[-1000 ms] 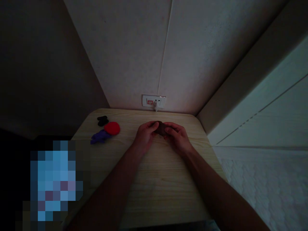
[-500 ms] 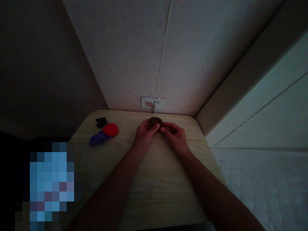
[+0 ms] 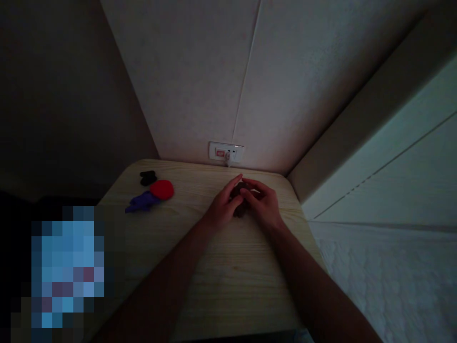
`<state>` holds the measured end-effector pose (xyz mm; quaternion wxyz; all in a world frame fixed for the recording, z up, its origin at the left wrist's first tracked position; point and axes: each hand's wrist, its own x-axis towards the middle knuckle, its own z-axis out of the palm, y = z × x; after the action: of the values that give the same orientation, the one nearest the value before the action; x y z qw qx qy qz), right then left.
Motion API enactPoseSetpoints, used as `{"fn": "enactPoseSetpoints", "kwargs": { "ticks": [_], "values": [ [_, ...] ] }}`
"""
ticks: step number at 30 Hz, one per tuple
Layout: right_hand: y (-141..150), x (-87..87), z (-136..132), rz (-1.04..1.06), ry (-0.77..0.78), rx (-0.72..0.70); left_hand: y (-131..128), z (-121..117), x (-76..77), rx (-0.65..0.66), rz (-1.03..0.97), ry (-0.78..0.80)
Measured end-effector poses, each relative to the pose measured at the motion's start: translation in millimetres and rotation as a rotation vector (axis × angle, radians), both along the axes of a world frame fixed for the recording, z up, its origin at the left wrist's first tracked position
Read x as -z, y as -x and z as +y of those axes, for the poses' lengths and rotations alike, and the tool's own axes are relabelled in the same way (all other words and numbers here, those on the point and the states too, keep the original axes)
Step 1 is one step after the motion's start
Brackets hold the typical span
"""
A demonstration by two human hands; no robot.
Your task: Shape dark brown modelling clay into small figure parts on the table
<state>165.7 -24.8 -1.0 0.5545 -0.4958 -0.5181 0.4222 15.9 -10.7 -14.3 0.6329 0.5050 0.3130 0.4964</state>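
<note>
In dim light, both my hands meet over the far middle of a light wooden table [image 3: 221, 267]. Between them is a dark brown lump [image 3: 238, 207], soft-looking like clay, mostly hidden by my fingers. My left hand [image 3: 224, 206] presses against its left side with fingers stretched along it. My right hand [image 3: 262, 204] curls over it from the right. The lump is close to or on the tabletop; I cannot tell which.
At the table's far left lie a red disc [image 3: 162, 189], a purple piece [image 3: 140, 202] and a small black piece [image 3: 147, 177]. A wall socket [image 3: 226, 152] sits on the wall behind. A white mattress [image 3: 392, 276] lies to the right. A blurred blue patch is at lower left.
The brown lump was held up between fingertips near the socket; both hands have closed round it and brought it lower and slightly nearer.
</note>
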Motion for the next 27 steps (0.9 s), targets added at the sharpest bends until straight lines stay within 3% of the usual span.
{"fn": "enactPoseSetpoints", "kwargs": {
  "ticks": [7, 14, 27],
  "values": [
    [-0.5, 2.6, 1.2, 0.080, -0.059, 0.143, -0.4, 0.6, -1.7, -0.104, 0.065, 0.013],
    [-1.0, -1.9, -3.7, -0.419, -0.193, 0.006, 8.7, 5.7, -2.8, -0.205, -0.009, 0.003],
    [-0.5, -3.5, -7.5, -0.426, -0.136, -0.057, 3.8, 1.8, -6.1, -0.081, -0.166, 0.214]
  ]
}}
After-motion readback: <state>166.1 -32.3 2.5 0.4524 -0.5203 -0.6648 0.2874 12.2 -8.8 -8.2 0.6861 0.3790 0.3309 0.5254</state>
